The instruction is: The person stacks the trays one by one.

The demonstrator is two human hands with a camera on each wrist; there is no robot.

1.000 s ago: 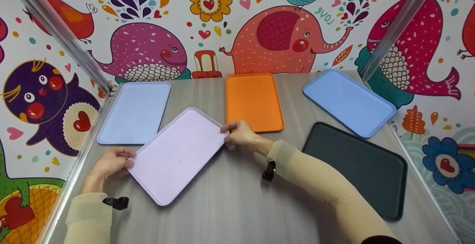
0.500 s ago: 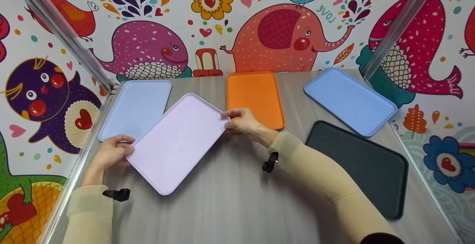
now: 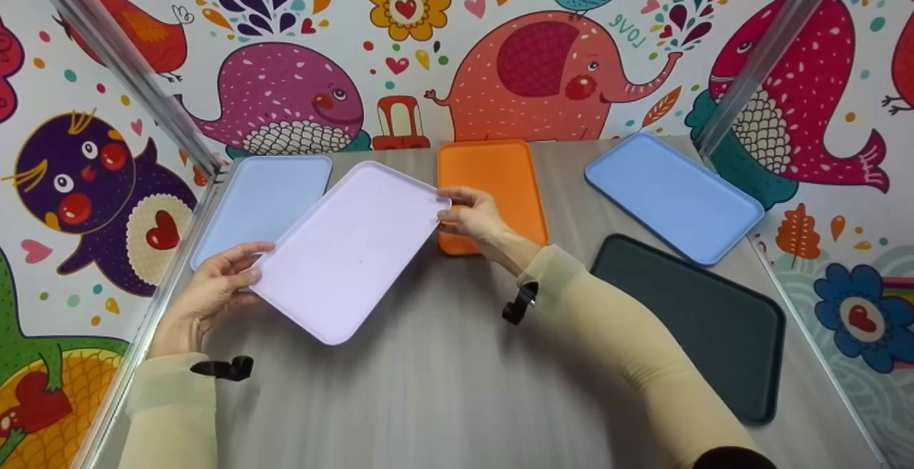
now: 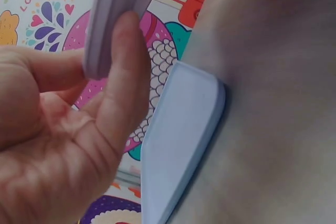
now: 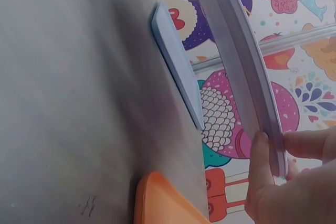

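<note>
tray, lilac, probably light, stiff, slightly slippery, best held near opposite corners, where left hand and right hand pinch its rim, fingers nearly closed.

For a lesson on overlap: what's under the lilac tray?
The right wrist view shows shadowed gray tabletop beneath the lilac tray. From the head view, it hides a corner of the pale blue tray, a sliver of the orange tray and some tabletop.
</note>
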